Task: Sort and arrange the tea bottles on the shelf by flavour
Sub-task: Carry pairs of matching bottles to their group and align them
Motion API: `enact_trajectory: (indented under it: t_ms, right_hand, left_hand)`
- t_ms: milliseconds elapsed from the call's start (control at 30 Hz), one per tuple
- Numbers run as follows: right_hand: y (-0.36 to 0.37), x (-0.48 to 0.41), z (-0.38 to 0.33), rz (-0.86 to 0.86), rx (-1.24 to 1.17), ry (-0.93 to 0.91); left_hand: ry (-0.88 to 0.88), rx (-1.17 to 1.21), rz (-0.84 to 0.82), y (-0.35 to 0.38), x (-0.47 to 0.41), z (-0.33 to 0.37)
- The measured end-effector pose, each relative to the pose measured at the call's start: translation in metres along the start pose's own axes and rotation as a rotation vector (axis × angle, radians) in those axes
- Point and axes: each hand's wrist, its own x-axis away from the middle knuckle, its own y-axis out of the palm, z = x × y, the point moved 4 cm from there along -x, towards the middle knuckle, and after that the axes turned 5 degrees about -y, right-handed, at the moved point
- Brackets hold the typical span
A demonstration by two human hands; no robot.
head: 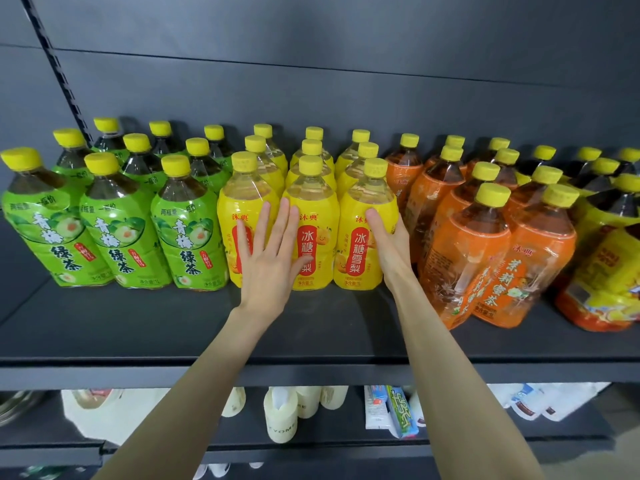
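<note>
Cream-coloured bottles [280,414] and a boxed toothpaste [401,415] stood on the lower shelf nearest me, beneath the person's two bare forearms, which reached over the dark lip of the tea shelf [138,323]. On that shelf the left hand [268,258] lay flat, fingers straight and a little apart. It pressed against the labels of the front left pear bottle [235,213] and the front middle pear bottle [313,206], bridging the gap between them. The right hand [391,247] gripped the front right pear bottle [355,244], thumb on the label face. Its other fingers curled out of sight round the bottle's right side, in the narrow space beside the orange jasmine honey tea bottles [467,244]. The yellow block stood upright mid-shelf in three columns running back. The green plum green tea bottles [104,230] sat close against its left flank, and darker bottles in yellow-and-red wrap [606,265] stood beyond the orange ones. The sorting looked all but finished to my eye, and the step in hand seemed to be squaring this front row. To do it well, I judged, the flat palm should push evenly and low on the labels so the tall bottles slide rather than tip. The gripping hand should meanwhile draw its bottle snug against the middle one. A hard shove could knock the rows behind toward the grey back panel [346,81].
</note>
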Motion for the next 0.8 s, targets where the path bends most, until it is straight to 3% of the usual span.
enact_trajectory:
  t_ms: [133,400,800]
  right_hand:
    - [0.0,0.012,0.001,0.066,0.035,-0.027]
    - [0.009,0.055,0.024,0.146,0.434,-0.092]
    - [0.027,0.052,0.014,0.222,0.554,0.028]
  left_hand:
    - [-0.119,0.093,0.006,-0.004,0.005,-0.005]
    - [-0.648,0.559,0.013,-0.002,0.039,-0.023]
    - [-0.826,0.502,0.068,-0.007,0.031,-0.043]
